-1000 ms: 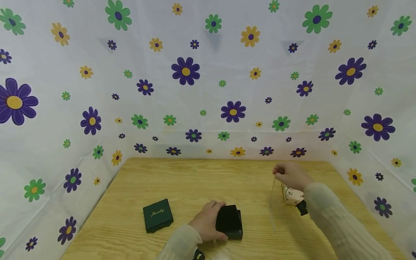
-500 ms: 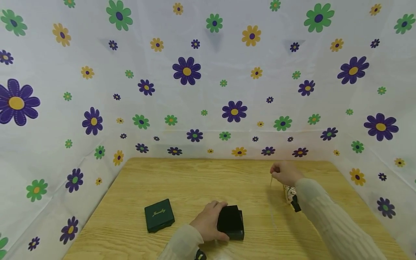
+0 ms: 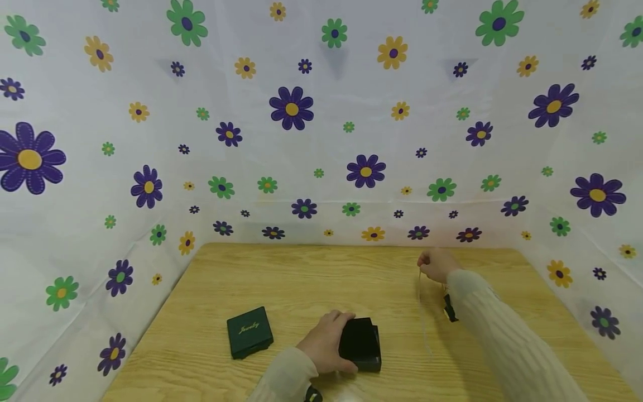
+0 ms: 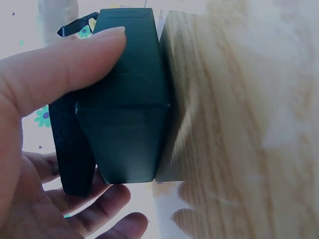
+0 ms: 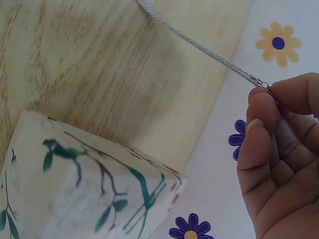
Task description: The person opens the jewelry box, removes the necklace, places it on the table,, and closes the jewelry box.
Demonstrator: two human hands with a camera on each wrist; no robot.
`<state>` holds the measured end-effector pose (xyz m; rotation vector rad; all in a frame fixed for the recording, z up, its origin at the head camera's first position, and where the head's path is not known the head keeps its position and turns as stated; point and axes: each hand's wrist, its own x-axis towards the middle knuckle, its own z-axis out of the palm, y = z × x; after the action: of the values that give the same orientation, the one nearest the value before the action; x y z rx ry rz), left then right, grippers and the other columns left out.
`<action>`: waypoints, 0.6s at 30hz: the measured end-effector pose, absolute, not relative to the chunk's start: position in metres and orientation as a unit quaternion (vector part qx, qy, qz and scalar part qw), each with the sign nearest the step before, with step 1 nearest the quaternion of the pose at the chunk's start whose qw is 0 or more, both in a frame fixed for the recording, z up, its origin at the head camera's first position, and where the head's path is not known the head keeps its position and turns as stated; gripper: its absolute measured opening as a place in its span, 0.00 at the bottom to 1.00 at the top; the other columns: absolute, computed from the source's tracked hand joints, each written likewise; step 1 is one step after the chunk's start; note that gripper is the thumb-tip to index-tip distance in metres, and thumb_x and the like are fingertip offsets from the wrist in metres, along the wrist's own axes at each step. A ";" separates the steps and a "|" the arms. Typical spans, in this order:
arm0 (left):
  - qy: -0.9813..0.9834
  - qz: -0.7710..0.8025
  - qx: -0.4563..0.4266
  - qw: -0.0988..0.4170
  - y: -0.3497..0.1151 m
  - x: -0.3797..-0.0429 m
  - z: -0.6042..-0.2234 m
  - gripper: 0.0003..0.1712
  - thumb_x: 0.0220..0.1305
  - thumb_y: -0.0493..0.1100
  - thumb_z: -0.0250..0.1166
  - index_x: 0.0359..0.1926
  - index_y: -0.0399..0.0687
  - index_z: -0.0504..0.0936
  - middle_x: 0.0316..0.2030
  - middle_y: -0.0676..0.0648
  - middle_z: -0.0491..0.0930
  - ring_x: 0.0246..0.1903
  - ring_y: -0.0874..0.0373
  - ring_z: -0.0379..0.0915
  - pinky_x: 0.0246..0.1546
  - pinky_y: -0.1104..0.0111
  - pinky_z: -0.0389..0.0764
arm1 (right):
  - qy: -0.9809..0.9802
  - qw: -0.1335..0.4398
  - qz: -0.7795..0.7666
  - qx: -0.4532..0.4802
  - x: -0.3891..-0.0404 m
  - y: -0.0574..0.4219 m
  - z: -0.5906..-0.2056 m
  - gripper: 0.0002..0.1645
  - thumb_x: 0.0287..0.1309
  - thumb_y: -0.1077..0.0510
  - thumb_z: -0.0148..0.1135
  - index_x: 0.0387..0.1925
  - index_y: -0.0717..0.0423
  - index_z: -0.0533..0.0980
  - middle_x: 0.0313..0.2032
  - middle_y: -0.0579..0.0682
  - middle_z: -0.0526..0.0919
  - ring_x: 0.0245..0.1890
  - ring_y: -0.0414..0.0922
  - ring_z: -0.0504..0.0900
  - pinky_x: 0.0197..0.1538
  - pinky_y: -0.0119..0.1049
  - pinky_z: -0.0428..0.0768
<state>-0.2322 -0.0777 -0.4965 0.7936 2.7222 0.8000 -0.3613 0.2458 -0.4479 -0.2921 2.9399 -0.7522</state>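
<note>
Pinching one end of a silver chain (image 5: 197,46) between thumb and fingertips, the right hand (image 3: 438,265) is holding a narrow grip near a small metal ring (image 5: 264,85). The chain is hanging from that pinch, its long axis running down the head view and bending slightly rightward low down. Whether its faint lower end is touching the table (image 3: 311,285), cannot tell.

The left hand (image 3: 325,344) is gripping a dark box (image 3: 369,365) on the tabletop, its thumb lying along one wall and its fingers spreading round toward the far side.

Key relation — the chain's lower part is trailing just right of the box, clear of it, while the pinching fingers are sitting farther out, beyond the box and to its right. The right hand is the nearer one to the chain; the left is nearer the box.

A patterned box (image 5: 84,184) is standing under the right wrist. A green box (image 3: 249,331) — gold lettering on top — is lying left of the left hand.
</note>
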 end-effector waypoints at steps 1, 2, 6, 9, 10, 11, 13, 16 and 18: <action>0.920 0.270 0.269 0.097 -0.078 -0.233 -0.497 0.59 0.40 0.60 0.79 0.70 0.49 0.61 0.59 0.48 0.66 0.56 0.53 0.65 0.54 0.58 0.73 | 0.965 0.043 -0.242 -0.093 -0.364 0.246 -0.450 0.07 0.58 0.65 0.57 0.37 0.62 0.79 0.32 0.51 0.80 0.31 0.45 0.76 0.36 0.41 0.76; 0.919 0.270 0.269 0.097 -0.078 -0.233 -0.498 0.59 0.40 0.60 0.79 0.70 0.49 0.60 0.59 0.48 0.66 0.56 0.53 0.65 0.54 0.57 0.73 | 0.966 0.039 -0.238 -0.090 -0.367 0.245 -0.453 0.07 0.57 0.65 0.57 0.36 0.62 0.79 0.32 0.51 0.80 0.31 0.46 0.76 0.37 0.41 0.76; 0.919 0.270 0.271 0.094 -0.078 -0.233 -0.499 0.59 0.40 0.60 0.79 0.70 0.48 0.60 0.59 0.47 0.66 0.57 0.52 0.65 0.54 0.56 0.73 | 0.967 0.038 -0.239 -0.072 -0.375 0.244 -0.463 0.06 0.57 0.66 0.57 0.36 0.62 0.79 0.34 0.53 0.80 0.33 0.48 0.75 0.38 0.42 0.75; 0.920 0.270 0.269 0.095 -0.077 -0.233 -0.499 0.59 0.39 0.60 0.80 0.70 0.48 0.60 0.59 0.47 0.66 0.57 0.52 0.65 0.54 0.56 0.73 | 0.968 0.044 -0.240 -0.061 -0.378 0.242 -0.469 0.06 0.57 0.67 0.56 0.36 0.62 0.79 0.35 0.55 0.80 0.34 0.49 0.74 0.38 0.41 0.75; 0.920 0.270 0.269 0.095 -0.077 -0.233 -0.499 0.59 0.39 0.60 0.80 0.70 0.48 0.60 0.59 0.47 0.66 0.57 0.52 0.64 0.54 0.57 0.73 | 0.969 0.043 -0.237 -0.058 -0.378 0.242 -0.471 0.06 0.56 0.68 0.57 0.35 0.62 0.79 0.36 0.56 0.80 0.34 0.50 0.75 0.37 0.41 0.75; 0.920 0.269 0.269 0.094 -0.077 -0.234 -0.499 0.59 0.39 0.60 0.80 0.70 0.48 0.60 0.59 0.47 0.66 0.57 0.53 0.65 0.54 0.57 0.73 | 0.969 0.044 -0.236 -0.054 -0.379 0.242 -0.474 0.07 0.55 0.68 0.56 0.35 0.62 0.79 0.36 0.56 0.80 0.35 0.50 0.75 0.37 0.42 0.75; 0.920 0.270 0.269 0.093 -0.077 -0.234 -0.500 0.59 0.39 0.59 0.80 0.70 0.48 0.60 0.59 0.48 0.66 0.56 0.53 0.65 0.54 0.57 0.73 | 0.969 0.048 -0.236 -0.045 -0.381 0.242 -0.479 0.08 0.54 0.69 0.56 0.35 0.61 0.80 0.37 0.57 0.80 0.36 0.51 0.75 0.38 0.43 0.76; 0.921 0.267 0.270 0.091 -0.077 -0.233 -0.500 0.59 0.39 0.60 0.80 0.70 0.49 0.61 0.58 0.48 0.66 0.56 0.54 0.65 0.54 0.58 0.74 | 0.967 0.058 -0.246 -0.029 -0.384 0.243 -0.486 0.10 0.54 0.70 0.55 0.37 0.61 0.80 0.40 0.58 0.81 0.38 0.52 0.77 0.39 0.44 0.78; 0.921 0.266 0.270 0.089 -0.077 -0.233 -0.500 0.59 0.38 0.60 0.80 0.70 0.49 0.61 0.58 0.49 0.66 0.56 0.54 0.65 0.54 0.58 0.74 | 0.966 0.060 -0.251 -0.023 -0.385 0.243 -0.490 0.11 0.55 0.69 0.55 0.38 0.62 0.81 0.42 0.59 0.80 0.40 0.54 0.77 0.41 0.46 0.79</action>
<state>-0.2333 -0.0766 -0.4996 0.8034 2.7404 0.7923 -0.3855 0.2431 -0.4903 -0.0696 2.9233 -0.7581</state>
